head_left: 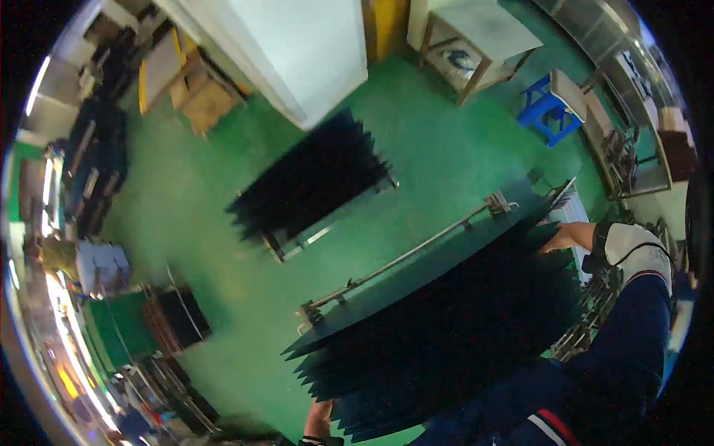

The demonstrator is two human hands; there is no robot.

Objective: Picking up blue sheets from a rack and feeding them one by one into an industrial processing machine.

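A thick stack of dark, thin sheets with fanned, pointed ends stretches across in front of me. My right hand grips its right end, the fingers curled at the edge and partly hidden by the sheets. At the near left end my left hand holds the stack from its edge; most of those fingers are out of sight beneath it. Along the far side of the stack runs a metal bar with a clamp-like fitting at each end. Whether the bar touches the stack, I cannot tell.
A second dark stack rests on a low frame ahead, beside a white pillar. A blue stool and a table stand at the far right. Racks of metal parts line the left; more metal pieces lie by my right arm.
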